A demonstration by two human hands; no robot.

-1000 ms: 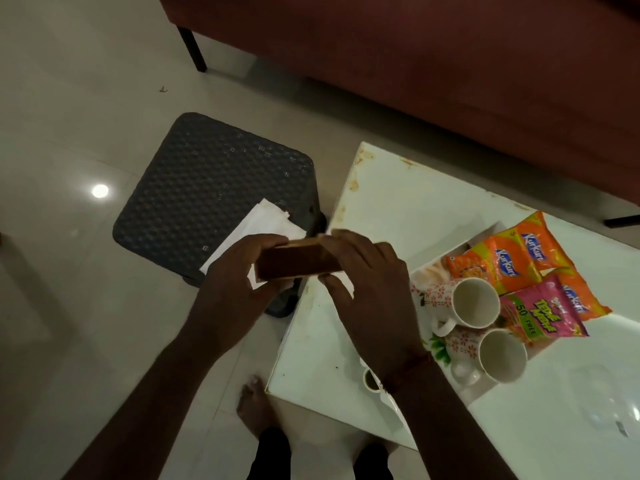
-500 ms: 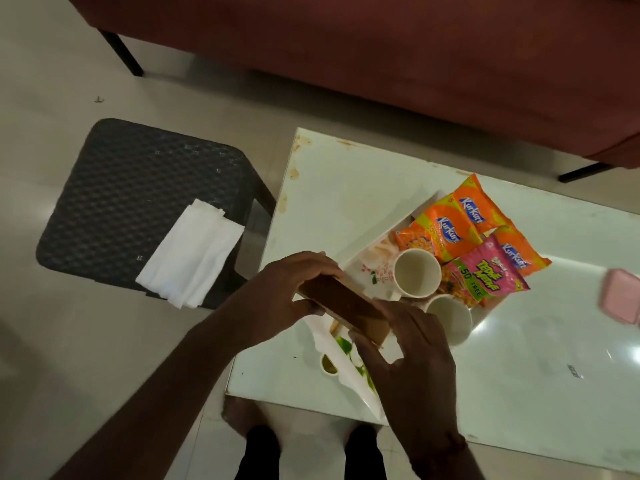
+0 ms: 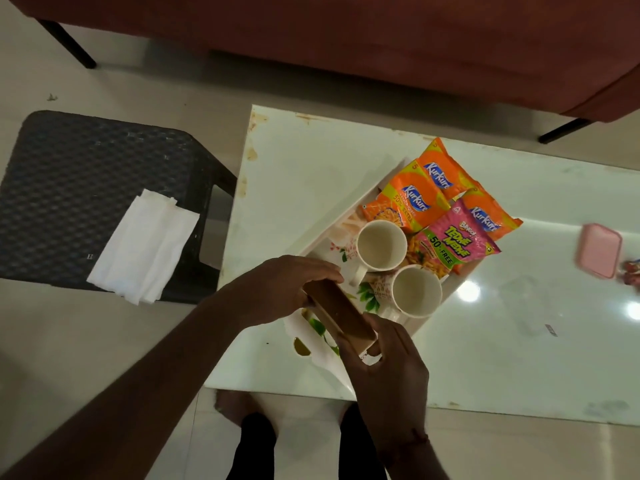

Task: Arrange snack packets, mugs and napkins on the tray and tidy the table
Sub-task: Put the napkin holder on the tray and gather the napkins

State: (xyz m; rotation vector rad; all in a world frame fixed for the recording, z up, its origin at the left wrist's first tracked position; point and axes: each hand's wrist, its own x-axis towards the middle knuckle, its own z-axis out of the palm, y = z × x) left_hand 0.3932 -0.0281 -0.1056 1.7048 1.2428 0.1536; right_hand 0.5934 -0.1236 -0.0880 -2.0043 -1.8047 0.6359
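A white floral tray (image 3: 356, 216) lies slantwise on the white table (image 3: 485, 341). On it are orange Kurkure packets (image 3: 420, 197), a pink Bingo packet (image 3: 450, 245) and two empty white mugs (image 3: 381, 244) (image 3: 417, 291). Both hands hold a brown wooden holder (image 3: 337, 311) over the tray's near end: my left hand (image 3: 284, 289) grips its far end, my right hand (image 3: 388, 368) its near end. White napkins (image 3: 145, 245) lie on a dark stool (image 3: 86, 174) to the left.
A red sofa (image 3: 381, 46) runs along the far side of the table. At the table's right edge sit a pink lidded box (image 3: 599, 250) and a small wrapped item (image 3: 632, 271). My feet stand below the table's near edge.
Both hands carried the brown holder from beside the stool to the right, over the tray's near end. The view turned right, bringing the pink box into sight.
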